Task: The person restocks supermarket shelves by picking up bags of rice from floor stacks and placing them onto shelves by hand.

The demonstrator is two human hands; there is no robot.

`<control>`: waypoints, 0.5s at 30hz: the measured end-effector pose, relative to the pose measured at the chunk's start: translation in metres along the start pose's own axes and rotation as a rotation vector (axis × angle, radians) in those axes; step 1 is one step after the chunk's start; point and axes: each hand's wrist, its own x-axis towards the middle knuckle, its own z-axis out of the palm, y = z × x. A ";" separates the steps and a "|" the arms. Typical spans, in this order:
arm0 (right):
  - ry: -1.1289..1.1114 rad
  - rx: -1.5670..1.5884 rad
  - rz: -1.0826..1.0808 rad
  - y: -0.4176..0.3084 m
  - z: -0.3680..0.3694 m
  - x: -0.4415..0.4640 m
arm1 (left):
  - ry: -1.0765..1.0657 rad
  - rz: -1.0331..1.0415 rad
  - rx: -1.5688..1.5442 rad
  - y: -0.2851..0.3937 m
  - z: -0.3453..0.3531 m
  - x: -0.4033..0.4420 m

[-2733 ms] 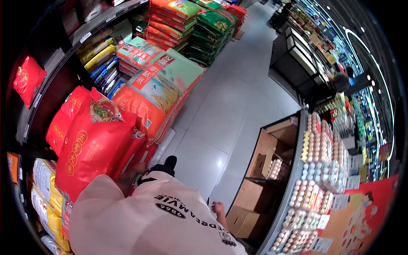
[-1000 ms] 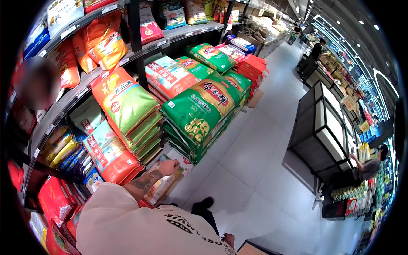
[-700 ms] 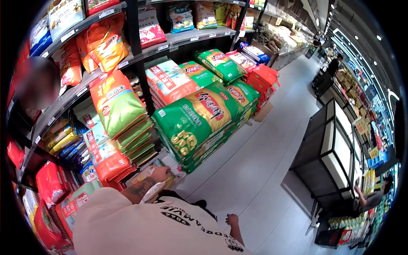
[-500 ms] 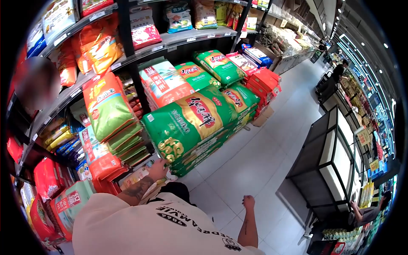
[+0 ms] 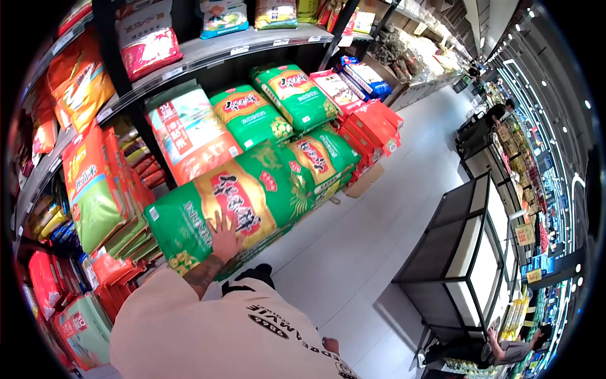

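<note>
My left hand (image 5: 225,239) lies with spread fingers on the top of a large green rice bag (image 5: 183,218) with gold and red print. That bag rests on a stack of similar bags, beside a second green bag (image 5: 331,155) on its right. Behind it lie an orange-and-white bag (image 5: 186,129), a green bag (image 5: 246,117) and another green bag (image 5: 297,95). Only a small part of my right hand (image 5: 330,345) shows, low beside my shirt and above the floor. Its fingers are mostly hidden.
Shelves (image 5: 221,49) of bagged goods run along the left and back. Stacked orange-green bags (image 5: 95,196) stand to the left, red packs (image 5: 372,129) to the right. Across the tiled aisle (image 5: 353,252) stands a display stand (image 5: 454,259). A person (image 5: 505,354) is at the lower right.
My left hand has moved from the bag's near corner onto its top face, fingers now spread. My right hand has drawn in toward my body. The camera view has shifted.
</note>
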 end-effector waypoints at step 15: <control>0.259 0.605 0.011 -0.143 -0.296 0.271 | -0.310 -0.001 0.089 0.121 0.060 0.245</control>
